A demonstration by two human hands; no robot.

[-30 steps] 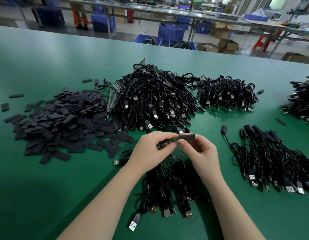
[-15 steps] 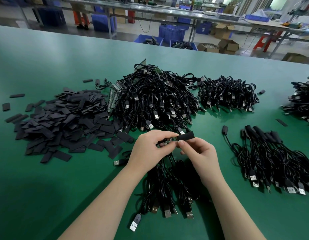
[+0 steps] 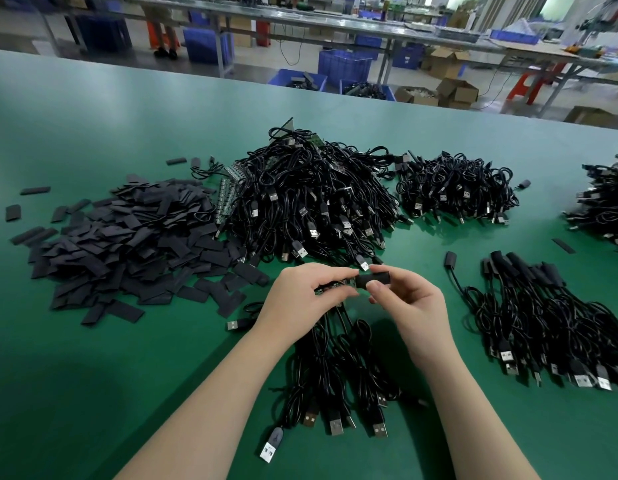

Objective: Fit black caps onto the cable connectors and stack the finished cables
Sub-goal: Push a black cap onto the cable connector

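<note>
My left hand (image 3: 302, 294) pinches the small green circuit-board end of a black cable (image 3: 335, 286) above the green table. My right hand (image 3: 409, 304) pinches a black cap (image 3: 373, 280) whose left end sits over the tip of that board. The cable hangs down from my hands onto a bundle of cables (image 3: 338, 372) with USB plugs toward me. A heap of flat black caps (image 3: 124, 244) lies at the left. A stack of capped cables (image 3: 549, 320) lies at the right.
A big pile of uncapped cables (image 3: 311, 202) rises behind my hands, with a smaller pile (image 3: 456, 190) to its right and another (image 3: 601, 202) at the right edge. The green table (image 3: 93, 375) runs far left. Benches, blue crates and cardboard boxes stand beyond it.
The cap in my right hand has slid leftward onto the circuit-board end, covering more of it. Both hands stay in nearly the same place.
</note>
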